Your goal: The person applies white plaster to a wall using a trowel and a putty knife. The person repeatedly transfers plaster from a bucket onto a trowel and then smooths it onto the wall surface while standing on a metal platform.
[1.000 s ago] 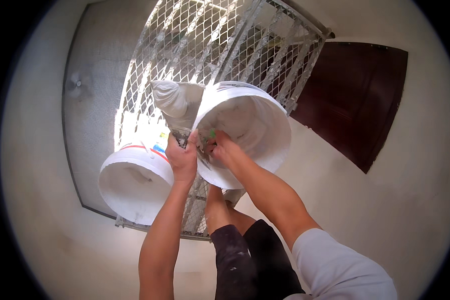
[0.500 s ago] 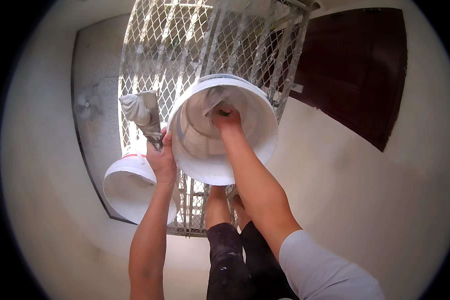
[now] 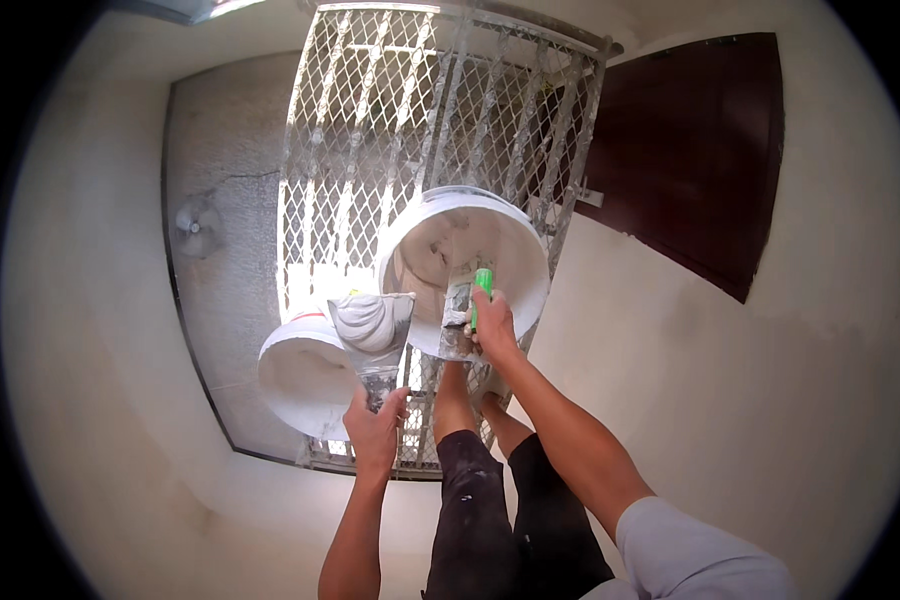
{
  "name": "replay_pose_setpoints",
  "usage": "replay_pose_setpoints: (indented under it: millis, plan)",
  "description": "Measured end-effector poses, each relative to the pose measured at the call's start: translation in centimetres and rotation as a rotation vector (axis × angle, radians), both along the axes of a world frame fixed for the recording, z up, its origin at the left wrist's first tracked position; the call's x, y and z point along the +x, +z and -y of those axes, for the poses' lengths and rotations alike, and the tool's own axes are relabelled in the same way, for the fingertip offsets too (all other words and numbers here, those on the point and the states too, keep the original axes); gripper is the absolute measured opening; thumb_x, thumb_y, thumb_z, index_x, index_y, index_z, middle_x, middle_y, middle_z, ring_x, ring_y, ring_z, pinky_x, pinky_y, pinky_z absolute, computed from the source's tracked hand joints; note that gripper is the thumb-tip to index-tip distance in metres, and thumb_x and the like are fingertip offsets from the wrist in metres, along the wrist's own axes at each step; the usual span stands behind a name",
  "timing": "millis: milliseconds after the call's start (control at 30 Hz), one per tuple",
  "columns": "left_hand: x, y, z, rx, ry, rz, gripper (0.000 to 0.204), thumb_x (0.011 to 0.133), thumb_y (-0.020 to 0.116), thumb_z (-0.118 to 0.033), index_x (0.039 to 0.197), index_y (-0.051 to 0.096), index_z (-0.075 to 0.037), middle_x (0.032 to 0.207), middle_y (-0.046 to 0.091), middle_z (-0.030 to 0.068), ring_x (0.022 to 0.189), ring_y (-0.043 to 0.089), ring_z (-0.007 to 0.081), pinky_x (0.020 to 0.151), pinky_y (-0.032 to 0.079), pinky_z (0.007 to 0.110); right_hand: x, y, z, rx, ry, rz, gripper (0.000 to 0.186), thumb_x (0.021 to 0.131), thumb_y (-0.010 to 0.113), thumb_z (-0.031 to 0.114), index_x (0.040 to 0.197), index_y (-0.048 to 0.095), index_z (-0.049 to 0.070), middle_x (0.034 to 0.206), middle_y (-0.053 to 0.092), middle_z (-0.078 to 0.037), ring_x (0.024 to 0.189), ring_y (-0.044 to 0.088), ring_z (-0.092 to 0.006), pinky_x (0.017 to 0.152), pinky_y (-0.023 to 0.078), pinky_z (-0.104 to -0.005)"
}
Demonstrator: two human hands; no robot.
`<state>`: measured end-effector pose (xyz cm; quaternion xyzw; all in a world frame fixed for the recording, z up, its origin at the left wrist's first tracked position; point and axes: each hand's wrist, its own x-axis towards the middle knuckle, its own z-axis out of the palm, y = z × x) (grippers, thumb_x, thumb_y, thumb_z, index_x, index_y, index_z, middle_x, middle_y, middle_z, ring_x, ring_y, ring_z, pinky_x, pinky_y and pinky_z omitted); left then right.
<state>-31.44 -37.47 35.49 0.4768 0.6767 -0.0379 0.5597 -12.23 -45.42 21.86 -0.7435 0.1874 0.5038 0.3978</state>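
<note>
My left hand (image 3: 372,432) is closed round the lower end of a wide putty knife (image 3: 378,375), whose blade carries a thick mound of white putty (image 3: 368,322). The larger white bucket (image 3: 402,275) stands ahead with its mouth toward me, its inside smeared with residue. Over its near rim my right hand (image 3: 493,328) grips a green-handled scraper (image 3: 483,282); its flat blade is smeared with white and grey. A second white bucket (image 3: 295,375) sits to the left, partly behind the putty knife.
My bare legs rise from a metal mesh platform (image 3: 355,120), with bars and gaps in it. Far below at left lie a grey floor (image 3: 220,330) and a fan (image 3: 198,227). A dark brown door (image 3: 685,150) and a pale wall (image 3: 690,400) are on the right.
My right hand has come out of the larger bucket toward me, bringing the green-handled scraper into sight. My left hand has moved right and nearer with the loaded putty knife. The whole view has shifted.
</note>
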Motion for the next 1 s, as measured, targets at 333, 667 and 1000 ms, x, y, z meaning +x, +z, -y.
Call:
replay_pose_setpoints:
  millis: [333, 667, 1000]
  plan:
    - [0.9, 2.1, 5.0, -0.439, 0.203, 0.058, 0.028, 0.101, 0.062, -0.025, 0.087, 0.054, -0.002, 0.069, 0.06, 0.0049, 0.052, 0.057, 0.0118, 0.045, 0.047, 0.028, -0.3, 2.6, -0.9, -0.013, 0.117, 0.202, 0.041, 0.101, 0.053, 0.038, 0.099, 0.051, -0.003, 0.075, 0.064, -0.022, 0.07, 0.065, -0.0378, 0.066, 0.05, -0.0485]
    - [9.0, -1.1, 5.6, -0.491, 0.427, 0.083, 0.029, 0.1, 0.062, -0.025, 0.083, 0.056, -0.003, 0.066, 0.056, 0.0036, 0.051, 0.055, 0.0134, 0.044, 0.046, 0.028, 0.3, 8.1, 2.8, -0.008, 0.532, 0.151, 0.042, 0.1, 0.052, 0.04, 0.106, 0.049, -0.001, 0.083, 0.065, -0.032, 0.085, 0.063, -0.0532, 0.076, 0.047, -0.0584]
    - [10.5, -8.5, -1.9, -0.451, -0.039, -0.033, 0.026, 0.099, 0.064, -0.023, 0.09, 0.056, -0.001, 0.073, 0.062, 0.01, 0.06, 0.064, 0.0185, 0.049, 0.052, 0.034, 4.8, 11.7, 13.6, 0.008, 0.842, 0.204, 0.053, 0.094, 0.063, 0.036, 0.133, 0.048, 0.002, 0.095, 0.069, -0.029, 0.088, 0.065, -0.0492, 0.078, 0.052, -0.0542]
